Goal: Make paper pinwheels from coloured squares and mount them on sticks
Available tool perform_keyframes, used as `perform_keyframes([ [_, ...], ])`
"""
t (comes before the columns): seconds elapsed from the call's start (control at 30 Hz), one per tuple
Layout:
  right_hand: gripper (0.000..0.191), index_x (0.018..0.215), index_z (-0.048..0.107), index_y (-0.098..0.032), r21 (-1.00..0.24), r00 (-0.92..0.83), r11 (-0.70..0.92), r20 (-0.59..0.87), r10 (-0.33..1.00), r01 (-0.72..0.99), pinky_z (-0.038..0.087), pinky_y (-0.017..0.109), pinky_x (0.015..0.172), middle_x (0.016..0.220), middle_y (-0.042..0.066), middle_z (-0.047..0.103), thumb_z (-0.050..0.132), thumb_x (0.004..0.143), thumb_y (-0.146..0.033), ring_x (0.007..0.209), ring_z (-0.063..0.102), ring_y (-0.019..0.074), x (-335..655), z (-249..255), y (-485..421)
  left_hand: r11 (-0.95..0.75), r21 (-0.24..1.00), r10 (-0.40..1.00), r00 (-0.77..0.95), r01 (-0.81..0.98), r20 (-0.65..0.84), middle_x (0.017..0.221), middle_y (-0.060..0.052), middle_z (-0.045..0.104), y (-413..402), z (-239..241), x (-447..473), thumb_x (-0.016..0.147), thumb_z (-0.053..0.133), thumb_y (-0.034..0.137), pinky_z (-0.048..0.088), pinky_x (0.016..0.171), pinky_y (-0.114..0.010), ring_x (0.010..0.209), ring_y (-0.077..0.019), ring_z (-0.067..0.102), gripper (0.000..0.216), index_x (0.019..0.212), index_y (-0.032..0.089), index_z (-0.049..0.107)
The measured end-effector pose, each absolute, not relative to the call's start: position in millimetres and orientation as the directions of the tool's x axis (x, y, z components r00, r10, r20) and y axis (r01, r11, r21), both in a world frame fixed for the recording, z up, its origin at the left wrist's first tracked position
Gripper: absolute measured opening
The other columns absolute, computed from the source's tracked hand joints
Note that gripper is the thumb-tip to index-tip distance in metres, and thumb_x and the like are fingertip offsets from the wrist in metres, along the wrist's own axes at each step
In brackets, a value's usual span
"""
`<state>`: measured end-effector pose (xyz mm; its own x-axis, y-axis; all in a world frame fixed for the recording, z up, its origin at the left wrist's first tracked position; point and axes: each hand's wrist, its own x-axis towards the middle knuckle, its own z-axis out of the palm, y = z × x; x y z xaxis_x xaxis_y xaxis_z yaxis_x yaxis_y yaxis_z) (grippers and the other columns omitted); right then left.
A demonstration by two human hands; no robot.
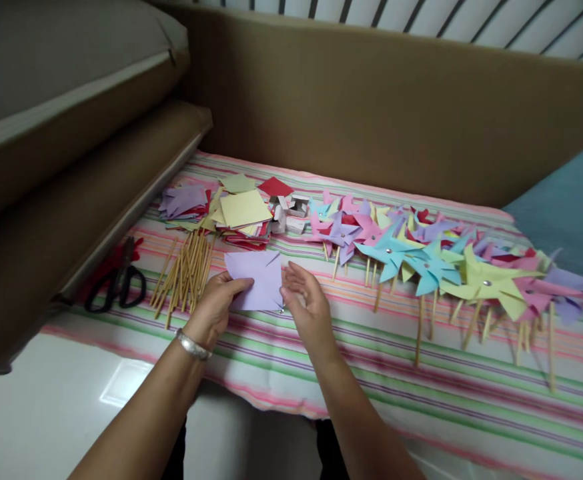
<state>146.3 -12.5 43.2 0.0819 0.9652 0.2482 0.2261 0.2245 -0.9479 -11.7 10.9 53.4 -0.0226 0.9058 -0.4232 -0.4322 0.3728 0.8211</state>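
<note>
1. The left hand (pixel 215 308) pinches a purple paper square (pixel 257 283) between thumb and fingers, just over the striped cloth (pixel 276 350).
2. The right hand (pixel 309 308) meets the sheet's right edge, fingers half curled; I can't tell whether they grip.
3. Wooden sticks (pixel 187 270) lie beside the left hand, pinwheels (pixel 427 265) off to the right.

Paper sheet (pixel 257 283) before you, between left hand (pixel 219 300) and right hand (pixel 309 303). Sticks (pixel 186 267) on cloth (pixel 471 380) to your left, scissors (pixel 120 272) farther left. Behind sticks, paper stacks (pixel 244 208); right of them, what look like small boxes (pixel 296 227). Pinwheels (pixel 389 251) on your right.
</note>
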Motion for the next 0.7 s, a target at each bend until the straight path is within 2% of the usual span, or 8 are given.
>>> perform_keyframes([
  [0.07,0.039,0.115,0.055,-0.025,-0.830,-0.088,0.391,0.389,0.917,0.399,0.035,0.047,0.102,0.136,0.009,0.044,0.057,0.077,-0.017,0.124,0.042,0.0251,146,46,-17,0.352,0.830,0.913,-0.036,-0.432,-0.406,0.067,-0.002,0.070,14,56,-20,0.050,0.076,0.018,0.046,0.065,-0.025,0.060,-0.0133,0.061,0.024,0.072,0.013,0.069],
  [0.17,0.035,0.106,0.059,-0.025,-0.689,-0.237,0.492,0.437,0.868,0.532,0.029,0.050,0.105,0.149,0.006,0.023,0.054,0.074,-0.009,0.134,0.026,0.0271,142,47,-22,0.335,0.839,0.922,-0.035,-0.428,-0.386,0.068,-0.003,0.070,16,58,-27,0.052,0.074,0.018,0.045,0.065,-0.025,0.062,-0.0142,0.061,0.024,0.074,0.012,0.069],
  [0.23,0.029,0.098,0.061,-0.024,-0.640,-0.243,0.505,0.457,0.856,0.579,0.028,0.052,0.105,0.150,0.005,0.020,0.053,0.075,-0.009,0.135,0.024,0.0275,140,45,-23,0.333,0.844,0.923,-0.038,-0.420,-0.384,0.068,-0.004,0.070,15,58,-28,0.051,0.074,0.018,0.046,0.066,-0.026,0.064,-0.0149,0.061,0.025,0.075,0.012,0.069],
  [0.33,0.019,0.087,0.062,-0.023,-0.609,-0.231,0.522,0.493,0.839,0.597,0.027,0.052,0.105,0.148,0.005,0.025,0.053,0.076,-0.010,0.135,0.025,0.0275,139,42,-21,0.337,0.854,0.922,-0.047,-0.396,-0.386,0.070,-0.004,0.070,13,56,-27,0.051,0.073,0.018,0.046,0.066,-0.026,0.064,-0.0155,0.062,0.027,0.077,0.012,0.069],
  [0.53,0.012,0.081,0.066,-0.025,-0.660,-0.208,0.512,0.485,0.849,0.549,0.027,0.052,0.104,0.144,0.003,0.036,0.057,0.079,-0.018,0.133,0.029,0.0267,142,41,-18,0.358,0.888,0.918,-0.063,-0.289,-0.391,0.068,-0.005,0.070,13,47,-22,0.051,0.073,0.020,0.045,0.060,-0.027,0.060,-0.0171,0.061,0.027,0.076,0.012,0.069],
  [0.7,0.005,0.076,0.068,-0.022,-0.861,-0.043,0.314,0.324,0.945,0.400,0.031,0.047,0.103,0.140,0.007,0.040,0.063,0.075,-0.022,0.133,0.029,0.0269,139,35,-16,0.386,0.888,0.913,-0.031,-0.251,-0.406,0.066,-0.004,0.069,11,47,-14,0.050,0.073,0.020,0.043,0.058,-0.025,0.057,-0.0154,0.060,0.023,0.072,0.012,0.070],
])
